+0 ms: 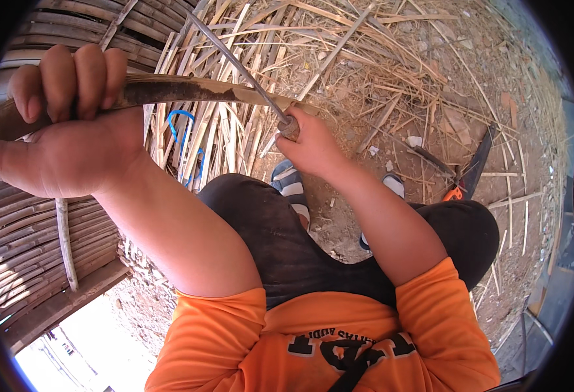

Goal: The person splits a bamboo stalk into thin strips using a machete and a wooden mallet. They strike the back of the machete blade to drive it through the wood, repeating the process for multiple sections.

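A split bamboo strip (182, 91) stretches from the far left across to the middle of the view, brown on one part and pale towards its right end. My left hand (71, 140) is closed round its left end, fingers curled over the top. In my right hand (310, 145) is the handle of a long, narrow-bladed knife (228, 57). Its blade points up and to the left, crossing the strip near the pale end. Whether the edge touches or bites into the bamboo, I cannot tell. The right fingers are partly hidden behind the handle and hand.
Several split bamboo strips (235, 130) lie heaped on the ground ahead, with blue cord (182, 116) beside them. A bamboo slat wall (25, 225) stands at left. On the right lies a saw (480, 160) with an orange handle, near a dark stick-like piece (434, 161). My sandalled feet are below.
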The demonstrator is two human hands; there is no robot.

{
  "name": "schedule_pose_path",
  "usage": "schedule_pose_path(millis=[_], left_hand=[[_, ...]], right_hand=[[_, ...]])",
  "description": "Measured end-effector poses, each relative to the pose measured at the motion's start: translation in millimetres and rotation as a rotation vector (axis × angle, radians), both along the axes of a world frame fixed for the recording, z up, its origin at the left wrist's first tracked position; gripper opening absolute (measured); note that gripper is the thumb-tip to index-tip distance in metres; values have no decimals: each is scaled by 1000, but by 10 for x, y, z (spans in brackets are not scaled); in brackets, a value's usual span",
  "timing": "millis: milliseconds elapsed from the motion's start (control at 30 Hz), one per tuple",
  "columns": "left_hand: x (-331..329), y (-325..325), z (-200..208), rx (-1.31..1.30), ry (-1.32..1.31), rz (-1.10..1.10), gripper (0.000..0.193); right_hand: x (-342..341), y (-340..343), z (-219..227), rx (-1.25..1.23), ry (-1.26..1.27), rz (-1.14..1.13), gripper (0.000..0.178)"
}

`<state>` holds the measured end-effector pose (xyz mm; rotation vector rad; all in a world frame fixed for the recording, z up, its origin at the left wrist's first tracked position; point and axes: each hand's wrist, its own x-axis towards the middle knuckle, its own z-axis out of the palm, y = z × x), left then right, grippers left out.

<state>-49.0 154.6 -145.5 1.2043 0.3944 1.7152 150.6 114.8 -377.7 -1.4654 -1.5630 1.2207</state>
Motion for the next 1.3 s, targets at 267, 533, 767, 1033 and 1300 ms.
schedule_pose_path(millis=[267,533,767,1033,1300], left_hand=[[61,-19,-68,20,-47,-47,74],[550,-265,44,256,-28,-387,65],[1102,-589,115,266,228,-4,93],[895,-1988,-58,390,706,-265,29],[1913,-2691,158,351,192,-1378,19]], right_hand=[[186,-83,-213,-7,-16,-324,39],[527,23,994,160,217,-21,36],[826,-281,1153,146,35,-33,33],[974,-156,1065,333,169,-309,34],[1474,-190,872,111,530,-536,35]])
